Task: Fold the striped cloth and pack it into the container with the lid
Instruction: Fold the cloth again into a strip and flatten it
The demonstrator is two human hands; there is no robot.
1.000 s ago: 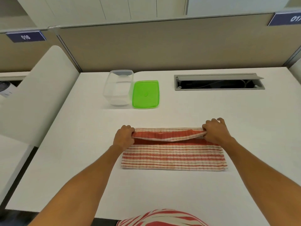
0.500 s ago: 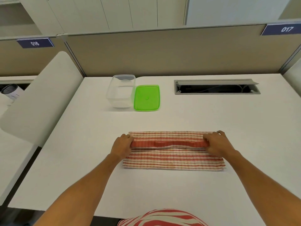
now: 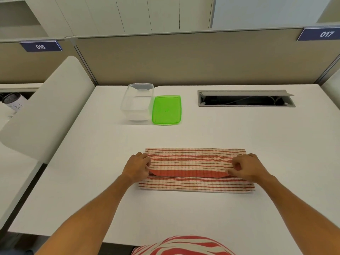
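Note:
The red-and-cream striped cloth (image 3: 195, 184) lies as a long strip on the white desk (image 3: 184, 218) in front of me. Its far layer is folded over toward me, with a solid red edge showing along the fold's front. My left hand (image 3: 137, 167) pinches the cloth's left end and my right hand (image 3: 248, 167) pinches its right end, both holding the folded-over layer. Farther back stand the clear plastic container (image 3: 138, 103), open and empty, and its green lid (image 3: 166, 109) lying flat just right of it.
An open cable slot (image 3: 245, 99) is set into the desk at the back right. A beige partition (image 3: 184, 57) closes the far edge. A white curved divider (image 3: 46, 107) rises on the left. The desk's near edge is just below my arms.
Both hands have drawn the cloth's far layer toward me, so the folded layer now covers more of the strip. The view has tilted slightly.

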